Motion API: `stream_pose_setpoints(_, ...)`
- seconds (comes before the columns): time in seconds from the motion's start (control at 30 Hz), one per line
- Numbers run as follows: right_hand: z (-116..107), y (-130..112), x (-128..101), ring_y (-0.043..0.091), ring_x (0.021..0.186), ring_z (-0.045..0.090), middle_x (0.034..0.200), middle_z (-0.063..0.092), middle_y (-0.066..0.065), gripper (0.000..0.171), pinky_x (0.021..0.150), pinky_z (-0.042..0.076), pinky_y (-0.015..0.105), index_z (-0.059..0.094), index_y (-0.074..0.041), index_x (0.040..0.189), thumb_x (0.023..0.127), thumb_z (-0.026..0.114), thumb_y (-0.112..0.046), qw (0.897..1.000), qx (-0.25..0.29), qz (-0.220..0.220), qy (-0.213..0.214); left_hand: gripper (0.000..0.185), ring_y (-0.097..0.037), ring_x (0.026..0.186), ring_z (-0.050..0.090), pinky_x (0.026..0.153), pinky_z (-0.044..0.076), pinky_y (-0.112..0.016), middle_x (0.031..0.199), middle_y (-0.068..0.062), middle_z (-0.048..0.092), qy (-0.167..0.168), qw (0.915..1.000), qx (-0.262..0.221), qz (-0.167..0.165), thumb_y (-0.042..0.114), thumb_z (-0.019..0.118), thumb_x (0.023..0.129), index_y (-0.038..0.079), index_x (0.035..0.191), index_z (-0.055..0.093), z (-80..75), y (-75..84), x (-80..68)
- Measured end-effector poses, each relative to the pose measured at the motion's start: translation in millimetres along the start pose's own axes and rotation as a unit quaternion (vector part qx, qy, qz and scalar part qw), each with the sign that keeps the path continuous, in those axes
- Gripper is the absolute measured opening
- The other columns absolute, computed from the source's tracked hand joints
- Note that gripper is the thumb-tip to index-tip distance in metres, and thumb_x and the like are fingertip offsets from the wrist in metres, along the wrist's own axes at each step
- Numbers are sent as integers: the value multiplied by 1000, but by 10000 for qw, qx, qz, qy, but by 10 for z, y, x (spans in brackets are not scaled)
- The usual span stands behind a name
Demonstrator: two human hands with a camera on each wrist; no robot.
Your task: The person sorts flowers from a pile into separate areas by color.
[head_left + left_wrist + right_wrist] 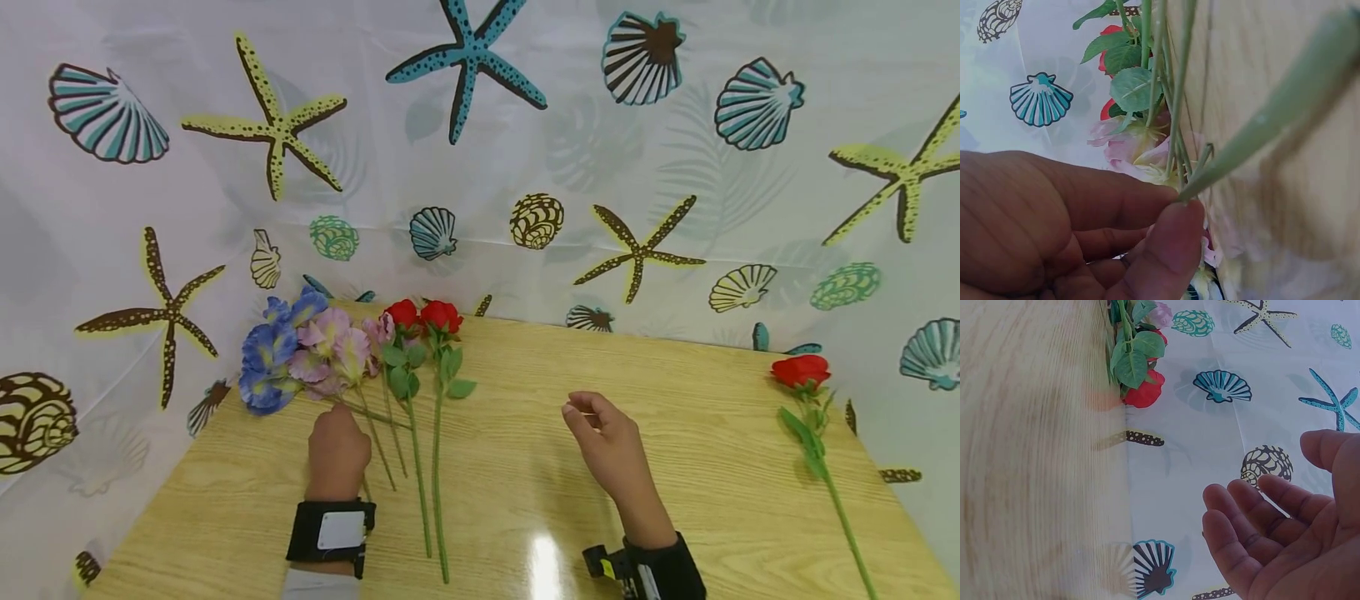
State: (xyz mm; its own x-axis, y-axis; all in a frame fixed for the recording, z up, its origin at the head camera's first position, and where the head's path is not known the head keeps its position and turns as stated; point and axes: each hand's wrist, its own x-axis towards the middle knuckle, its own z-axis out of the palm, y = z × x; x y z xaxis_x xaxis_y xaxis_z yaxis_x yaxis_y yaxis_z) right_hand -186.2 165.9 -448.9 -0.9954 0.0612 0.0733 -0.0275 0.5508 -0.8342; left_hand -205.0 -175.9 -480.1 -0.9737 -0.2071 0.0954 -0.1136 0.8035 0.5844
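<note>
My left hand pinches a thin green flower stem between thumb and forefinger, and the stem's end sticks out toward the camera in the left wrist view. I cannot tell which bloom this stem carries. Just beyond that hand lie blue flowers and pink flowers in a cluster at the table's back left. Beside them are two red roses, their long stems running toward the front. Over the middle right of the table, my right hand holds nothing, its fingers loosely bent, as the right wrist view also shows.
A single red rose lies by the right edge of the wooden table, its stem pointing to the front. Behind the table hangs a white cloth printed with shells and starfish. Each wrist wears a black strap.
</note>
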Motion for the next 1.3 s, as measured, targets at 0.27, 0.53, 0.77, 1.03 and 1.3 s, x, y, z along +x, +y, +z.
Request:
stream_pose_setpoints(0.27, -21, -5, -10, 26, 109, 62, 125, 65, 8, 38, 87, 52, 47, 63, -10, 130, 102, 57, -35, 10000, 19, -46, 41, 42, -55, 92, 59, 73, 48, -61, 97, -38, 59, 43, 9994, -324, 78, -15, 45, 79, -22, 120, 52, -44, 50, 14)
stream_pose_setpoints(0.53, -18, -9, 3, 25, 107, 62, 122, 66, 8, 38, 87, 52, 46, 63, -10, 130, 102, 57, -34, 10000, 57, -52, 23, 53, -34, 65, 56, 53, 42, -42, 91, -25, 62, -324, 9928, -1149, -78, -10, 45, 87, -9, 140, 47, -76, 194, 57)
stream_pose_setpoints(0.77, -20, -21, -14, 24, 108, 61, 122, 66, 7, 38, 88, 51, 47, 62, -10, 131, 102, 57, -34, 9999, 77, -97, -3, 52, -26, 81, 62, 56, 42, -33, 115, -21, 60, -1086, 9726, -2050, -179, 1, 52, 95, -1, 146, 42, -112, 438, -10)
stream_pose_setpoints(1.03, -37, -45, -31, 23, 107, 62, 122, 66, 7, 37, 85, 52, 45, 62, -11, 130, 102, 58, -34, 9998, 101, -147, 67, 31, -29, 95, 64, 66, 50, -35, 108, -12, 61, -1330, 9539, -2648, 472, 3, 56, 97, -2, 128, 57, 2, 807, -198)
stream_pose_setpoints(1.3, -51, -94, -49, 22, 105, 65, 123, 65, 9, 37, 81, 53, 39, 61, -11, 132, 101, 59, -31, 9983, 280, -400, 330, 26, -19, 84, 61, 65, 51, -32, 99, -4, 59, -1720, 9330, -2804, 1456, 3, 61, 96, 2, 122, 59, 186, 1085, -375)
